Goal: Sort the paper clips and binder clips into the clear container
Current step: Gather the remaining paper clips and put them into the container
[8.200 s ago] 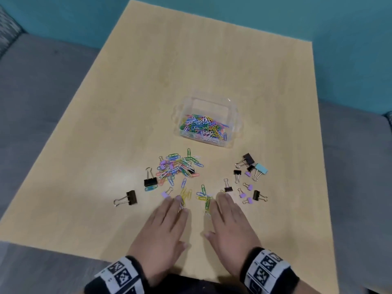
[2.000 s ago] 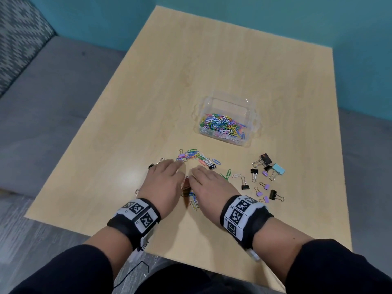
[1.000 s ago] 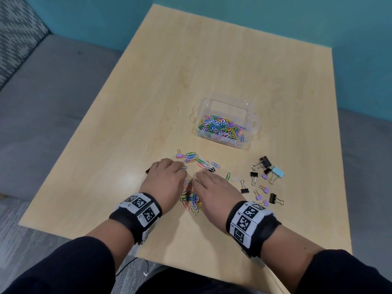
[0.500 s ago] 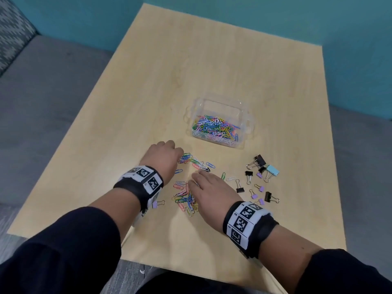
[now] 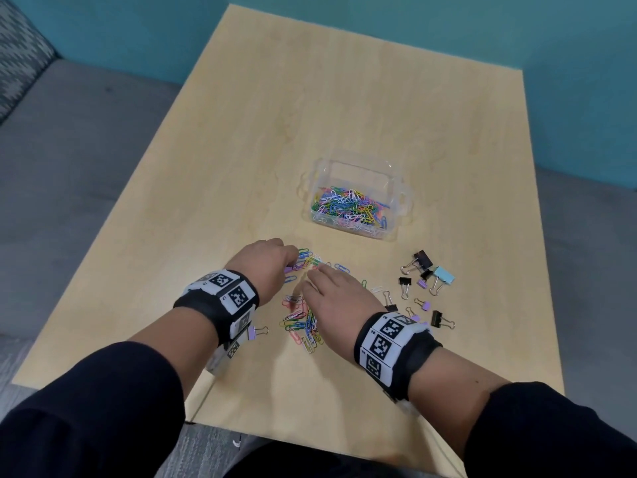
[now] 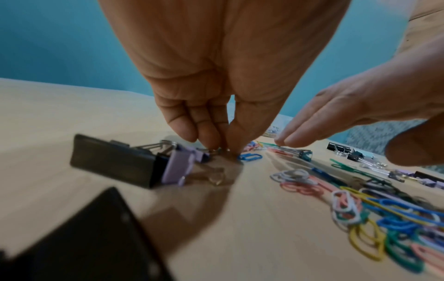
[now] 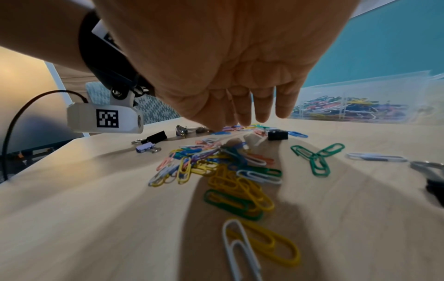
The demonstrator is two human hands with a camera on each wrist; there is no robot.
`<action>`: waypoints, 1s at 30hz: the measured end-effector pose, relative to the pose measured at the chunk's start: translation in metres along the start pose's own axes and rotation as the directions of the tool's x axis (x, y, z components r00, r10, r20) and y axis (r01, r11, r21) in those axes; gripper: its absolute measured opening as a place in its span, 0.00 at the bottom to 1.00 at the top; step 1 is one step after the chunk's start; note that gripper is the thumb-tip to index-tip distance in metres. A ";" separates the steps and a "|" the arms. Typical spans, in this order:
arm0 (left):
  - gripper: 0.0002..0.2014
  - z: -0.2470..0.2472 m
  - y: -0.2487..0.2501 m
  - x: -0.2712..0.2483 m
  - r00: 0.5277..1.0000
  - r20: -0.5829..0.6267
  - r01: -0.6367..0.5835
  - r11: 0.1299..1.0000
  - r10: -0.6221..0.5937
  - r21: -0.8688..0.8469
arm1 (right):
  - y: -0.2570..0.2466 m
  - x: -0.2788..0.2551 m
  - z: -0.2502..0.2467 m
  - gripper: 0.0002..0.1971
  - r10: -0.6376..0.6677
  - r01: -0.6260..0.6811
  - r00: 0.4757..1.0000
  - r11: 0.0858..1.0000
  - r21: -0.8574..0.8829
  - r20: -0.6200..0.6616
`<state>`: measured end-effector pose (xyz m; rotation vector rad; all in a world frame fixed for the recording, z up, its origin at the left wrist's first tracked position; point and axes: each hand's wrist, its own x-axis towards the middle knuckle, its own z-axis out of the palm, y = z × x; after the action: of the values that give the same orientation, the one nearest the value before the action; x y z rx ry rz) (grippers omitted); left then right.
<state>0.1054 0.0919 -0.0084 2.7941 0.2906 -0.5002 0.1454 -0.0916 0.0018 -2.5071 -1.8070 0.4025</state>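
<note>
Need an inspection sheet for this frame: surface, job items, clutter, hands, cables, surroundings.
Surface: light wood table, corner against the wall.
Job items: clear container part-filled with paper clips; loose paper clips between the hands; binder clips grouped to the right; one lilac binder clip beside the left wrist; a large black binder clip near the left hand.
Clutter: nothing seen.
Hands: left hand has fingers bunched on the table at a small clip, grip not certain; right hand open, fingers straight over the paper clips.
Cables: black cable from the left wrist camera.
Surroundings: teal wall, grey bench.
</note>
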 end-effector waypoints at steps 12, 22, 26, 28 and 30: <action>0.13 -0.002 -0.006 -0.010 0.993 -0.100 0.047 0.980 -0.067 -0.193 | -0.001 0.012 0.002 0.32 0.024 -0.021 0.991 0.999 -0.030 0.135; 0.10 -0.012 -0.019 -0.033 0.932 -0.329 0.102 0.981 -0.153 -0.168 | -0.021 0.037 0.000 0.39 0.109 -0.091 0.957 0.993 -0.082 0.268; 0.12 0.000 0.008 -0.045 0.941 -0.338 -0.040 0.990 -0.009 -0.137 | -0.031 -0.005 0.004 0.38 0.067 -0.054 0.967 0.997 -0.060 0.246; 0.14 0.012 0.020 -0.050 0.952 -0.305 -0.074 0.988 0.030 -0.133 | -0.025 -0.024 0.001 0.35 0.035 -0.032 0.982 0.999 -0.023 0.187; 0.20 0.021 0.027 -0.049 0.960 -0.261 -0.127 0.987 0.098 -0.098 | -0.012 -0.034 -0.003 0.31 0.071 -0.071 0.990 0.997 -0.002 0.124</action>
<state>0.0607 0.0524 -0.0031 2.7416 0.2043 -0.0918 0.1250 -0.1196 0.0134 -2.6051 -1.7595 0.5749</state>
